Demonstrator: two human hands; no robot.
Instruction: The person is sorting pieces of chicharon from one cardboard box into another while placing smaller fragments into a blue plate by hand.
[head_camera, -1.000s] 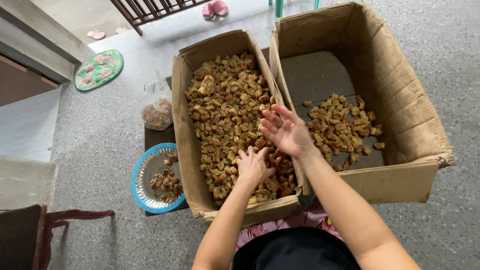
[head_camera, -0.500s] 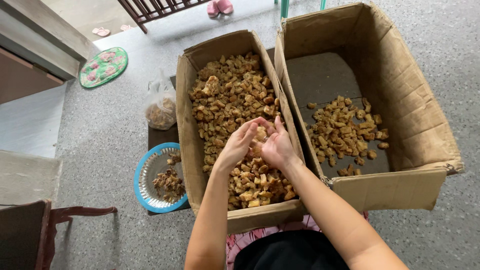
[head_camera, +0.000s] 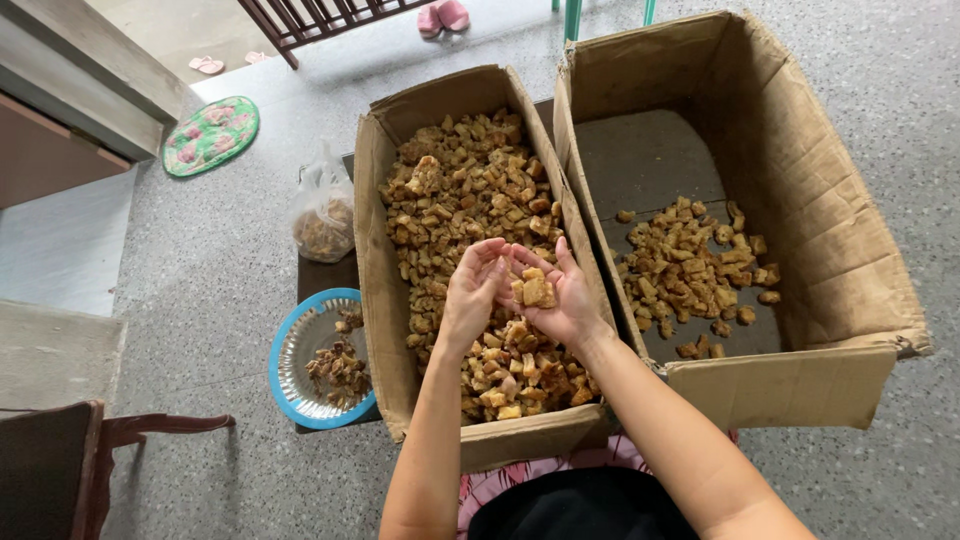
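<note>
Under cupped hands (head_camera: 520, 290), pieces (head_camera: 537, 290) partly hidden

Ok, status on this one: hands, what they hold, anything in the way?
Left hand open, cupped against right. Right hand open, palm up, brown chunks resting in it. Both over the full cardboard box. Nothing in the way.

A blue-rimmed plate (head_camera: 320, 360) is sitting near left, a clear bag (head_camera: 323, 215) lying beyond it; a round green mat (head_camera: 211, 135) and pink slippers (head_camera: 441, 17) are lying far off.
</note>
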